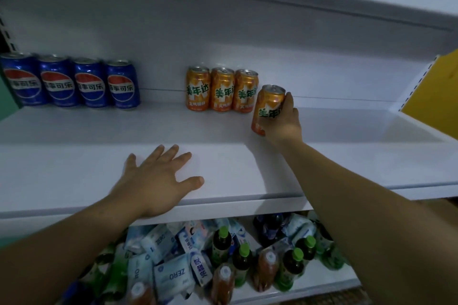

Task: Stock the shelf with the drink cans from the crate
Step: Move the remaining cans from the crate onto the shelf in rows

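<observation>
Just right of the orange row (221, 89), the right grip (283, 126) clasps a tilted can (269, 104); next, stand it flush. Left grip (153, 181) lies flat, empty.

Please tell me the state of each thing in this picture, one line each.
Blue cola cans: four, upright, in a row at back left.
Orange soda cans: three, upright, in a row.
Fourth orange can: tilted, gripped by the right hand, right of that row.
Left hand: flat, fingers spread, resting on the shelf.
Green-capped bottles: jumbled with packs on the lower shelf.
</observation>
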The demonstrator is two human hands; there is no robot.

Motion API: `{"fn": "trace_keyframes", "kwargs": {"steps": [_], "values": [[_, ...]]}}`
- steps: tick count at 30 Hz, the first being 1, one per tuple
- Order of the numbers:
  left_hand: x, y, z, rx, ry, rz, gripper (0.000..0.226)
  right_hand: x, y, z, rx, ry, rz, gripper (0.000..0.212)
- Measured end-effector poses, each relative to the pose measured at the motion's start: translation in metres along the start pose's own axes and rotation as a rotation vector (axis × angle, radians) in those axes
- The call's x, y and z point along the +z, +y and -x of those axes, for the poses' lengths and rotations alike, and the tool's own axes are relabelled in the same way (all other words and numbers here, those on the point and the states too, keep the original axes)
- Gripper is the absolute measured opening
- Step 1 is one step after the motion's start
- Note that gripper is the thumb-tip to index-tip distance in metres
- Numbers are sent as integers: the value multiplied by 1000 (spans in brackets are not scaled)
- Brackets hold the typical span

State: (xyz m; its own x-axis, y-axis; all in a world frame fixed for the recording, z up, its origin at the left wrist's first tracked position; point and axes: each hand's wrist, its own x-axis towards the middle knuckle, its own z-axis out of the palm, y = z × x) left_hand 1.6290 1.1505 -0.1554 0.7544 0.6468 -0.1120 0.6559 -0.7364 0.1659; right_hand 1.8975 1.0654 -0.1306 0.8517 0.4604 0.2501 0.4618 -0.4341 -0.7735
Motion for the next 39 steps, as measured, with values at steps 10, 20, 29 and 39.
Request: {"fn": "trace_keyframes", "kwargs": {"steps": [10,20,29,39], "values": [[0,4,2,-16,-2,-11,121,21,5,-50,37,6,-18,57],[-1,5,2,-29,-26,-27,125,32,11,-75,24,47,-24,56],[-2,7,2,-20,-25,-23,125,22,-1,-94,147,-98,83,63],[-21,10,-1,-37,-152,-47,78,-80,2,10,34,-353,494,80]]}}
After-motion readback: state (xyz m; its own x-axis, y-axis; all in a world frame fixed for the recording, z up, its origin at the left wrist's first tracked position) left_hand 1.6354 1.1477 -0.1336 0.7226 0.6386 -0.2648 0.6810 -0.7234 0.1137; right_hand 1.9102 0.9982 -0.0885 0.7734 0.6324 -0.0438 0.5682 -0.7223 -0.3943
